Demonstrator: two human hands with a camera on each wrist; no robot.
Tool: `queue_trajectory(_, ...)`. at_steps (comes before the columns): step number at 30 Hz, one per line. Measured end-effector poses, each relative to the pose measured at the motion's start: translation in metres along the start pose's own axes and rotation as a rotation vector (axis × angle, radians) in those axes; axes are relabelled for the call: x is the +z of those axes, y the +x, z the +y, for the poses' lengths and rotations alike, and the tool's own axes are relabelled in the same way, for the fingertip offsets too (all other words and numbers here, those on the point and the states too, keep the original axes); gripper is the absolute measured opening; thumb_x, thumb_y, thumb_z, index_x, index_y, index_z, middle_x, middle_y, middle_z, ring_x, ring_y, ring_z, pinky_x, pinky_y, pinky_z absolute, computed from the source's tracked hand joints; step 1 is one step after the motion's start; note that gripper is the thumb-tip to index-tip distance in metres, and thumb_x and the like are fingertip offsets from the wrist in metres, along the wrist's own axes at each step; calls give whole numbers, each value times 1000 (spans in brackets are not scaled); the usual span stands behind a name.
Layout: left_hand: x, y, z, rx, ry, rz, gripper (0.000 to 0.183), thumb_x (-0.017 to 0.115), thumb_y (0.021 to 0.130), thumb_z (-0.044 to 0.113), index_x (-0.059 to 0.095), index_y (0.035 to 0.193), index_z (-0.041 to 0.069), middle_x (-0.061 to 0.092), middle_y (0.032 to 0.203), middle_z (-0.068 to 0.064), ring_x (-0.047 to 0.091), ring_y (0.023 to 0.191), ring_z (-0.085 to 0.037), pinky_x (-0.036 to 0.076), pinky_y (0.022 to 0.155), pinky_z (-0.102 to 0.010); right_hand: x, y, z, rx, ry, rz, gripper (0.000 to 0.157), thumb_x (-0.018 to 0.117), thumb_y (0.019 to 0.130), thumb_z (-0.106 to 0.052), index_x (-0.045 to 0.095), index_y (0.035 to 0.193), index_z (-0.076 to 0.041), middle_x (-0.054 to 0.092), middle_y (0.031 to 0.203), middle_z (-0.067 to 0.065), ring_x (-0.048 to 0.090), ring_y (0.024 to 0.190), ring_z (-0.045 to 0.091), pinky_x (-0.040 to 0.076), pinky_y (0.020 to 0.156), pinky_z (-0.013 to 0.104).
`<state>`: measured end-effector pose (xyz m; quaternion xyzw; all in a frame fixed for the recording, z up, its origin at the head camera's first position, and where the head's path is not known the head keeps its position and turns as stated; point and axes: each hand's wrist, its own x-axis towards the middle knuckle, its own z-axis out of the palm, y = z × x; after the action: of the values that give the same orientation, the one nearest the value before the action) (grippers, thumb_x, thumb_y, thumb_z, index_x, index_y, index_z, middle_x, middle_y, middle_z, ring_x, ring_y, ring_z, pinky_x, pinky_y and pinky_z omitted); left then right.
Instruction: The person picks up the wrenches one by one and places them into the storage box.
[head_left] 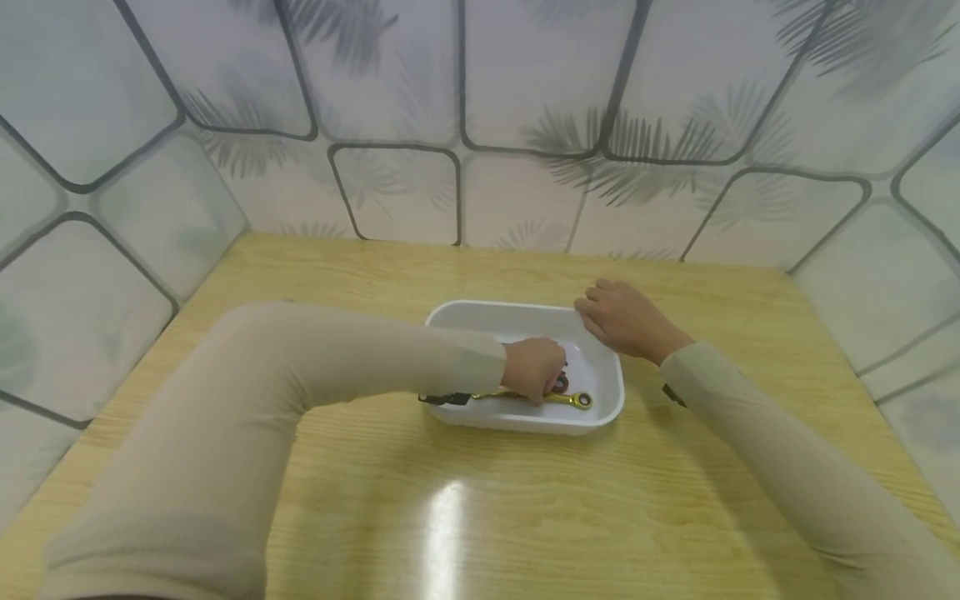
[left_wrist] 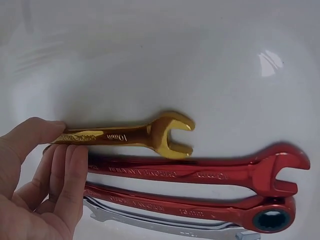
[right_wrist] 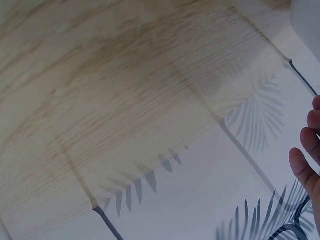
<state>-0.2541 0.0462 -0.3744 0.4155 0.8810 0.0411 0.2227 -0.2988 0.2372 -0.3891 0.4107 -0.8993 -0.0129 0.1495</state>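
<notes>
My left hand (head_left: 536, 367) reaches down into a white plastic basin (head_left: 525, 425). Thumb and fingers pinch the shank of a gold combination wrench (left_wrist: 115, 136) marked 10mm. Its open jaw sticks out on one side of the hand, and in the head view its ring end (head_left: 581, 400) shows on the other. Two red wrenches, one with its open end (left_wrist: 265, 172) and the other with its ring end (left_wrist: 270, 217) towards the same side, lie beside it. Below them is a silver wrench (left_wrist: 165, 225), partly hidden. With curled fingers, my right hand (head_left: 622, 317) holds the basin's far right rim.
The basin stands on a light wood-grain table (head_left: 480, 517). Behind and at both sides rise pale panels (head_left: 517, 200) with dark lines and a leaf print. My left forearm (head_left: 390, 358) crosses over the basin's left end, covering part of it.
</notes>
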Motion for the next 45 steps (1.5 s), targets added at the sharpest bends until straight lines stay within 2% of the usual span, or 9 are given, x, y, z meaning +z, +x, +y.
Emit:
queue_trajectory(8, 2, 5, -5, -15, 21, -6, 18, 73, 70, 6, 58, 78, 12, 59, 73, 5, 53, 71, -10, 41, 60, -17, -2, 2, 0, -8, -1, 9, 16, 48, 92, -15, 54, 77, -9, 49, 68, 4, 41, 68, 20, 36, 61, 32)
queue_trajectory(18, 0, 4, -7, -19, 21, -17, 19, 76, 71, 10, 60, 81, 12, 62, 77, 4, 56, 74, -10, 45, 65, -17, -3, 3, 0, -5, 0, 3, 16, 48, 92, -15, 53, 77, -10, 49, 68, 3, 41, 67, 19, 36, 61, 31)
queue_trajectory(22, -6, -1, -6, -24, 36, -5, 19, 78, 70, 12, 64, 82, 12, 64, 80, 4, 55, 76, -10, 45, 67, -18, -2, 3, 0, -6, 1, 8, 16, 48, 92, -14, 53, 77, -9, 49, 68, 4, 41, 67, 20, 36, 61, 31)
queue_trajectory(30, -33, -18, 2, 49, -19, 53, 23, 78, 73, 14, 69, 93, 7, 70, 92, -2, 60, 82, -11, 48, 74, -18, 1, 1, 0, -26, -6, 27, 16, 49, 90, -14, 51, 75, -9, 48, 67, 4, 41, 66, 20, 37, 60, 32)
queue_trajectory(37, -61, -40, 10, 88, -41, 77, 27, 76, 77, 22, 69, 100, 9, 71, 99, -4, 63, 91, -14, 48, 80, -21, 2, 0, -1, -36, -11, 41, 14, 51, 89, -13, 53, 76, -8, 49, 67, 5, 41, 66, 21, 37, 59, 33)
queue_trajectory(41, -74, -56, 8, 103, -67, 128, 29, 74, 79, 23, 68, 105, 12, 69, 100, -3, 62, 91, -13, 48, 79, -21, 1, 0, -2, -36, -13, 44, 11, 53, 87, -12, 55, 77, -8, 50, 68, 5, 42, 67, 22, 37, 59, 34)
queue_trajectory(45, -86, -79, 5, 96, -86, 182, 30, 72, 81, 24, 66, 108, 12, 68, 101, -2, 62, 91, -13, 49, 79, -21, -1, 0, -3, -39, -17, 47, 11, 54, 86, -12, 55, 76, -8, 51, 67, 6, 43, 65, 22, 38, 58, 34)
